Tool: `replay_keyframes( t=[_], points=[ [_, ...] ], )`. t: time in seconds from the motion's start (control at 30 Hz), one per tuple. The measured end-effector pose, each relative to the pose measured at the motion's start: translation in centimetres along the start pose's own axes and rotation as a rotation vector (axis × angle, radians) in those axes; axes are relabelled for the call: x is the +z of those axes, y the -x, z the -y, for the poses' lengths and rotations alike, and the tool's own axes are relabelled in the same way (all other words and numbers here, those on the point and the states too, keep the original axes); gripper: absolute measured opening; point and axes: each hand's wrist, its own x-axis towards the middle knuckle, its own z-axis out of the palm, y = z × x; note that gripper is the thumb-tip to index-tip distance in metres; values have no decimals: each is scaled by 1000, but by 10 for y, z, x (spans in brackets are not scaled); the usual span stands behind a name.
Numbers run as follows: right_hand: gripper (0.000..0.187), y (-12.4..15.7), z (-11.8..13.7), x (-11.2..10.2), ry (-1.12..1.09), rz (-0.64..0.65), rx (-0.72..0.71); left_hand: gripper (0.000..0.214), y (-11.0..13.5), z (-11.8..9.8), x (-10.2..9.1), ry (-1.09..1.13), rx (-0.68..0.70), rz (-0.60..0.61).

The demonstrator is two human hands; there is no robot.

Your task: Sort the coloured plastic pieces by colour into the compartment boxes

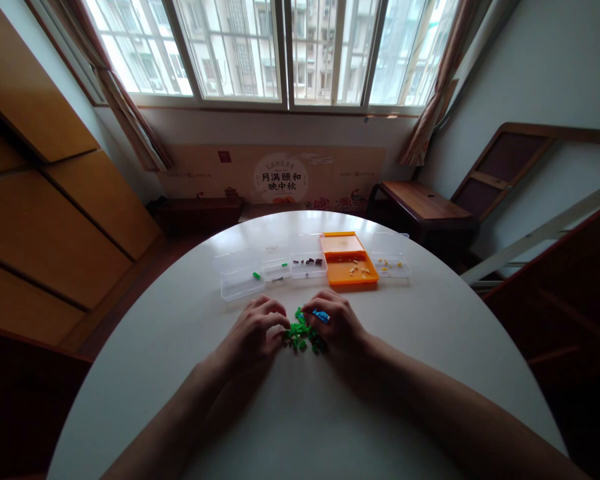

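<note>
A small pile of green building bricks (300,333), with a few pale and dark pieces mixed in, lies on the white round table (180,373) between my hands. My left hand (257,325) rests at the pile's left edge, fingers loosely curved, thumb and forefinger apart. Over the right side bends my right hand (341,321), its fingers curled in and the forefinger tip at the top of the pile. Blue bricks (321,316) show beside its fingers; whether they are held is unclear. The right thumb and anything in its pinch are hidden.
Beyond my hands stand lidded boxes in a row: a clear box (243,287) with a green piece, a smaller clear box (276,269), one with dark pieces (309,267), an orange box (353,277) with pale pieces, and a clear box (393,267) with yellow pieces.
</note>
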Motion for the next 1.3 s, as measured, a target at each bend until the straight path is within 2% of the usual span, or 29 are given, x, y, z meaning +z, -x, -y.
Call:
replay_keyframes(
  t=[0.1,0.33,0.6,0.83,0.9,0.97,1.07,1.1,1.2,1.3],
  points=[
    [10,0,0,0,21,18,-24,16,-1,0,0,0,5,7],
    [10,2,1,3,51,66,-49,12,0,4,4,16,37,-64],
    [9,4,2,6,49,79,-78,9,-5,0,6,190,25,-290],
    [7,4,4,6,39,64,-58,9,-9,-10,10,219,16,-323],
    [7,3,5,6,34,65,-29,9,-9,-5,8,197,-26,-374],
    [7,3,6,6,23,70,-6,10,-9,5,5,158,-120,-507],
    [7,3,6,8,18,76,1,16,-7,29,1,92,-385,-746],
    [7,3,6,8,22,75,-4,19,-6,37,-1,93,-482,-786],
    [12,3,5,8,37,76,-27,31,-3,52,-4,156,-635,-845],
    [23,3,2,4,49,78,-11,33,-1,49,-7,165,-642,-853]
  ],
)
